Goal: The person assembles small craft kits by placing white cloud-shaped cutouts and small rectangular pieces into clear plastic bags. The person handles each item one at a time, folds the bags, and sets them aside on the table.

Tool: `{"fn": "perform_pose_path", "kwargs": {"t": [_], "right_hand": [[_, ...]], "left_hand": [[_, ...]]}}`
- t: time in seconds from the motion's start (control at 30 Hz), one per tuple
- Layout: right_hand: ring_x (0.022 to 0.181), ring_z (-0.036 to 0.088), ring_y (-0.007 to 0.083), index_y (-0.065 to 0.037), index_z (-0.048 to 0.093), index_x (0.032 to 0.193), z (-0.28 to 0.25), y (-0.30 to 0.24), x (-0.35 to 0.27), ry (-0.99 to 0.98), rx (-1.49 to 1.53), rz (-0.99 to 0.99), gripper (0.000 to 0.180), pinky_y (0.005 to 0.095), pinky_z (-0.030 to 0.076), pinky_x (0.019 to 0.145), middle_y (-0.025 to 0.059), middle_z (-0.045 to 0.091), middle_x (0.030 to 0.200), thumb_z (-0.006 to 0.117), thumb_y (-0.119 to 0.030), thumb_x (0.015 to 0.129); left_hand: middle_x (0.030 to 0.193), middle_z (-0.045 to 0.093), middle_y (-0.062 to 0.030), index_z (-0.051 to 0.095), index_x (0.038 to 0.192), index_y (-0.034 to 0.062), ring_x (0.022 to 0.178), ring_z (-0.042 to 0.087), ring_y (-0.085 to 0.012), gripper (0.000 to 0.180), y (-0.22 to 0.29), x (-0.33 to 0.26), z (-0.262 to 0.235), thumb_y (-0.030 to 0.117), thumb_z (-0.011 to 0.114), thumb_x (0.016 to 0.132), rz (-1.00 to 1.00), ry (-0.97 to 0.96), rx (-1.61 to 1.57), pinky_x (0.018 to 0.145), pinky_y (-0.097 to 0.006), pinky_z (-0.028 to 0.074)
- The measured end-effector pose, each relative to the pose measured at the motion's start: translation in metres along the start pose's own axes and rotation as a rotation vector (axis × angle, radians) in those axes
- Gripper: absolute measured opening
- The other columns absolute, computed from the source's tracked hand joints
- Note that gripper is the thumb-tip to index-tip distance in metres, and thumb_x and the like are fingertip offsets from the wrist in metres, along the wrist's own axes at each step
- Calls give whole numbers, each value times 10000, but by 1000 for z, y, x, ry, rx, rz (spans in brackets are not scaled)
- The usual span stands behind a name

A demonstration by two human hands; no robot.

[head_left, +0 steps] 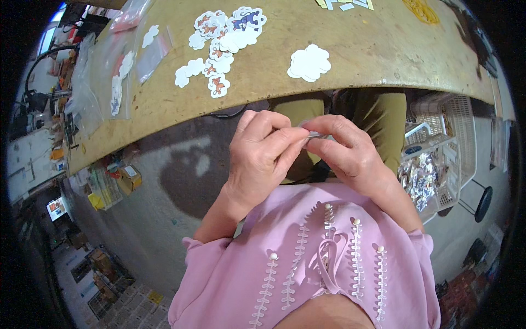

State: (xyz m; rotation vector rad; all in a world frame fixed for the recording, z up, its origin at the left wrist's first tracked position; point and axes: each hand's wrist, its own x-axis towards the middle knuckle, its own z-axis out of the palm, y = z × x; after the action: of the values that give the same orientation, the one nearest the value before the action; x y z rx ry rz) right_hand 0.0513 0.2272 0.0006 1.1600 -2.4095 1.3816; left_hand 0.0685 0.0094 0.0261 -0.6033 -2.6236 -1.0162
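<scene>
My left hand [262, 148] and my right hand [348, 153] meet over my lap, just off the table's near edge. Pinched between their fingertips is a small thin greyish piece [314, 135], mostly covered by the fingers, so its kind cannot be told. On the table beyond, a stack of white cloud-shaped cutouts [309, 63] lies nearest the hands. To its left spreads a loose pile of cloud-shaped cutouts [219, 46], some blank white, others printed with orange or dark blue cartoon animals.
The worn table [372, 60] curves across in front of me. Clear plastic bags [109, 82] with cutouts lie at its left end. Yellow bands [421, 10] and small paper strips [346, 5] sit at the far side. White plastic baskets [457, 148] holding a shiny bagged heap [421, 178] stand at right.
</scene>
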Motion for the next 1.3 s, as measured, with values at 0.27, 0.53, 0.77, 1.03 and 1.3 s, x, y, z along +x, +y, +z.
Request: {"fn": "perform_pose_path", "kwargs": {"t": [0.27,0.53,0.77,1.03,1.3], "right_hand": [[966,701,323,1,705,1038,-6,-3,6,-14,-111,-82,257,428,570,812,145,695,1069,733,-40,785],[935,676,324,-12,692,995,-19,-14,16,-73,-236,11,260,427,543,815,121,680,1003,762,30,748],[1026,671,322,-30,694,1011,-26,-7,16,-70,-211,74,231,440,539,874,123,686,1077,707,-33,781],[1012,689,351,-24,720,1007,-25,-2,6,24,-166,144,208,426,557,875,147,695,1105,708,14,802],[1056,684,377,-2,694,1024,-54,9,8,96,-130,244,168,437,567,904,185,680,1161,703,-1,856]], "left_hand": [[969,630,-68,724,959,81,941,622,-286,153,-15,9,-13,103,804,830,108,-215,-144,856,-409,532],[972,623,-16,704,915,101,924,620,-227,128,-16,17,-10,106,800,829,255,-158,-28,821,-378,510],[1015,720,-104,752,1158,76,917,720,-225,211,-56,95,-38,75,746,947,29,-228,-204,826,-366,593],[1123,727,-193,711,1298,84,917,723,-287,345,-232,262,-13,211,741,979,-101,103,647,852,-414,574],[1024,690,-18,688,1193,68,905,650,-64,283,-104,207,-6,94,793,932,-276,-224,-644,815,-246,555]]}}
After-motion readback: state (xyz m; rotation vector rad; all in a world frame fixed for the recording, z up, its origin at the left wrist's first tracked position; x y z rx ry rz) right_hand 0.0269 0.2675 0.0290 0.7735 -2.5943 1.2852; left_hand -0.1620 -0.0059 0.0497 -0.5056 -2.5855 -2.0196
